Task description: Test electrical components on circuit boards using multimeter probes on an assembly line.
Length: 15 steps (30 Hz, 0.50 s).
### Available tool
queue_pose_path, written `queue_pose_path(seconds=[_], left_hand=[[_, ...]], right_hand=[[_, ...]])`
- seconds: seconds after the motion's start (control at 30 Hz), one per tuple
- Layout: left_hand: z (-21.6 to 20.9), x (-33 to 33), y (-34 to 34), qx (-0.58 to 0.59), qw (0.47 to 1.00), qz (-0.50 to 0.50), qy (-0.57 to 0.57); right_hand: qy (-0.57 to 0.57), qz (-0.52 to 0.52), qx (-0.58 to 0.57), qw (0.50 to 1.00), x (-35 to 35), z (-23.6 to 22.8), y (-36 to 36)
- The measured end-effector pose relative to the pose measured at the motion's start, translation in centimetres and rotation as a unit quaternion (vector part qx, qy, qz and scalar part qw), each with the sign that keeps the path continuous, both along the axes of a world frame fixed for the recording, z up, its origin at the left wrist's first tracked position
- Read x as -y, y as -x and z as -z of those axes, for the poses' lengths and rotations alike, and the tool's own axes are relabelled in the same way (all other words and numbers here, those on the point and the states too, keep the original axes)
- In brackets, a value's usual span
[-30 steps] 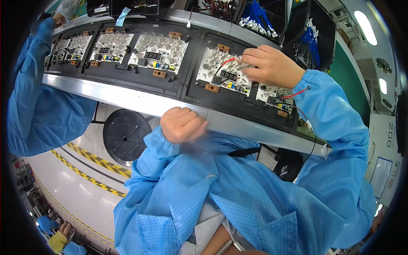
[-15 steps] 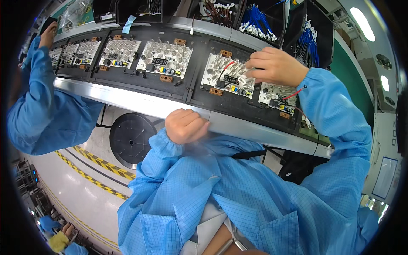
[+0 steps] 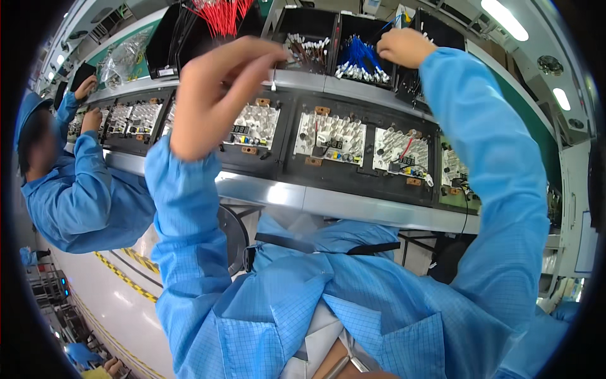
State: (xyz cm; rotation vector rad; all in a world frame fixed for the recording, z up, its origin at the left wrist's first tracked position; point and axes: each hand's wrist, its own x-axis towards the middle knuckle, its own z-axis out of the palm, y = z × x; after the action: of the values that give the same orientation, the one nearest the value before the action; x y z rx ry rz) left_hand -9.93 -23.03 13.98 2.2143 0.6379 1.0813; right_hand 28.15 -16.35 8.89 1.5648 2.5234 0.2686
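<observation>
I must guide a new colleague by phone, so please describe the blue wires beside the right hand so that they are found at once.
Find the long bench crossing the picture, then the black bins along its far side. The blue wires lie in the bin beside the right hand. Their blue colour sets them apart from the brown wires in the next bin left.

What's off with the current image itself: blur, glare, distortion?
Head view: left hand blurred, right hand sharper; head view: glare on the metal rail, an upper-right ceiling light blown out to white; head view: fisheye distortion visibly curves the rail, and the picture's corners are black.
</observation>
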Motion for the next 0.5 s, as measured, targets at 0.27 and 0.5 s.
queue_pose_path(seconds=[0.27,0.5], left_hand=[[3.7,-10.8,-7.2,-0.489,0.86,-0.059,-0.131],[12.8,-17.3,-8.6,-0.594,0.79,-0.146,-0.044]], right_hand=[[0.1,0.215,0.031,0.971,-6.2,6.7,4.5],[0.153,0.249,-0.021,0.956,-6.6,8.5,4.4]])
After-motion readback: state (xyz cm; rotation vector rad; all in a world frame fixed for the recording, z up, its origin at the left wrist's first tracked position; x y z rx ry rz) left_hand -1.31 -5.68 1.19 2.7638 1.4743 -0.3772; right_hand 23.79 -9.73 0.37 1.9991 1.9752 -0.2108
